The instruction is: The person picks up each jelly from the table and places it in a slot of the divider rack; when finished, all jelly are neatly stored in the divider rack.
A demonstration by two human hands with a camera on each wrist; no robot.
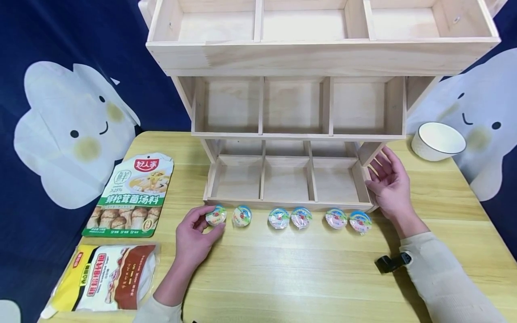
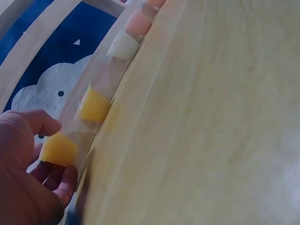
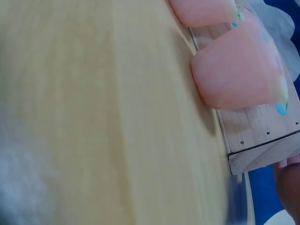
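My left hand [image 1: 198, 235] holds the leftmost jelly cup [image 1: 216, 215] between thumb and fingers. In the left wrist view that cup is yellow [image 2: 59, 150], with a second yellow jelly cup [image 2: 94, 105] beside it. Further along the row come a pair of cups, one whitish [image 2: 123, 46], and two pink jelly cups [image 3: 239, 65] at the right end. All stand along the front of a wooden tiered rack [image 1: 288, 205]. My right hand [image 1: 389, 184] rests at the right side of the rack's lowest tier, fingers reaching back along it and holding nothing loose.
A green and white soup-seasoning pouch [image 1: 131, 197] lies left of the rack, with a yellow, white and brown food bag [image 1: 107, 278] nearer me. A white bowl [image 1: 438, 141] stands at the back right. The rack's upper tier [image 1: 323, 58] overhangs the lower ones.
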